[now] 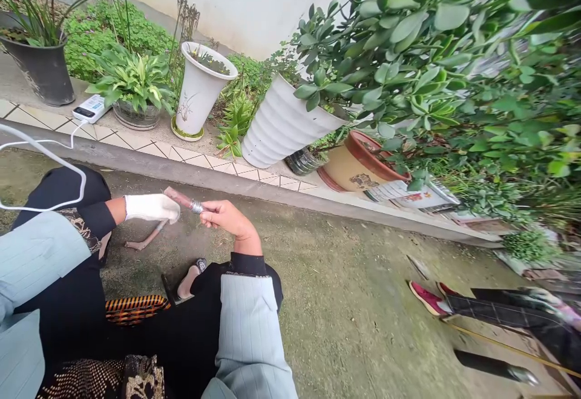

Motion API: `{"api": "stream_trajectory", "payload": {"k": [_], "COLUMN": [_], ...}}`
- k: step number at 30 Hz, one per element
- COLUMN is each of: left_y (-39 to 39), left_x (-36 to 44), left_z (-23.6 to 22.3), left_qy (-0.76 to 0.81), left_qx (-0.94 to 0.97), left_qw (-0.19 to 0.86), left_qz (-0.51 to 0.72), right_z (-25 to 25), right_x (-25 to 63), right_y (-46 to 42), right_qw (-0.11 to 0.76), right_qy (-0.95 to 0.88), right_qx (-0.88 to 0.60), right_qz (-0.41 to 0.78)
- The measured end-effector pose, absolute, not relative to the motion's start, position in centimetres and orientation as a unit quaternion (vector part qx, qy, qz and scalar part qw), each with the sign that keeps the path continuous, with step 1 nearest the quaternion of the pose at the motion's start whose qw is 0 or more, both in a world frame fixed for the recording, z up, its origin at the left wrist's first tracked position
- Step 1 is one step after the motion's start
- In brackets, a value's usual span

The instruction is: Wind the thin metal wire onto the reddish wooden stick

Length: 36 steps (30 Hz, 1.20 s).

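My left hand (154, 207), in a white glove, is closed around a bent, rusty-looking brown rod (152, 237) that sticks out below the fingers. Just beyond the glove, a reddish-brown stick-like piece (178, 197) points toward my right hand. Silvery wire (196, 206) is wound in several turns round its near end. With bare fingers, my right hand (224, 216) pinches at this wire-wrapped end. Whether the rod and the stick-like piece are one object is hidden by the glove.
A tiled ledge (158, 149) ahead bears several plant pots, including a tall white pot (195, 99) and a tilted ribbed pot (285, 123). A white device (91, 108) with a cable lies there. A woven seat (136, 309) is under me. Another person's red shoe (426, 298) shows at right.
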<state>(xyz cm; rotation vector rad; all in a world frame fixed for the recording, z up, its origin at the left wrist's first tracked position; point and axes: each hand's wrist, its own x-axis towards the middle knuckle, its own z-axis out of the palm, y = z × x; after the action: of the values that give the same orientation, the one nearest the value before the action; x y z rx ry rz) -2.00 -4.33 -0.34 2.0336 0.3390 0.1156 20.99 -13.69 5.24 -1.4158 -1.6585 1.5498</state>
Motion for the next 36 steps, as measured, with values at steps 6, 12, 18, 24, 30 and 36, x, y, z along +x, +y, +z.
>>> {"api": "stream_trajectory", "payload": {"k": [6, 12, 18, 24, 30, 36], "left_y": [-5.6, -5.3, -3.6, -4.4, -4.4, -4.2], "left_x": [-1.6, -1.6, -1.7, -1.8, -2.4, -1.9], "left_z": [-0.2, 1.0, 1.2, 0.9, 1.6, 1.4], "left_qy": [0.082, 0.096, 0.112, 0.129, 0.136, 0.185], "left_qx": [0.861, 0.929, 0.877, 0.799, 0.824, 0.819], "left_qw": [0.501, 0.353, 0.466, 0.587, 0.55, 0.539], "left_qz": [-0.044, -0.06, 0.027, 0.013, 0.023, 0.07], "right_z": [3.4, 2.8, 4.0, 3.8, 2.1, 4.5], "right_x": [20.1, 18.7, 18.9, 21.1, 19.6, 19.8], "right_y": [-12.9, -13.1, -13.9, -13.1, -13.0, -14.5], "right_qw": [0.178, -0.051, 0.024, 0.43, -0.042, 0.228], "right_qy": [-0.589, -0.614, -0.63, -0.468, -0.601, -0.596], "right_qx": [-0.65, -0.641, -0.43, -0.632, -0.638, -0.447], "right_qz": [0.446, 0.458, 0.647, 0.444, 0.48, 0.627]}}
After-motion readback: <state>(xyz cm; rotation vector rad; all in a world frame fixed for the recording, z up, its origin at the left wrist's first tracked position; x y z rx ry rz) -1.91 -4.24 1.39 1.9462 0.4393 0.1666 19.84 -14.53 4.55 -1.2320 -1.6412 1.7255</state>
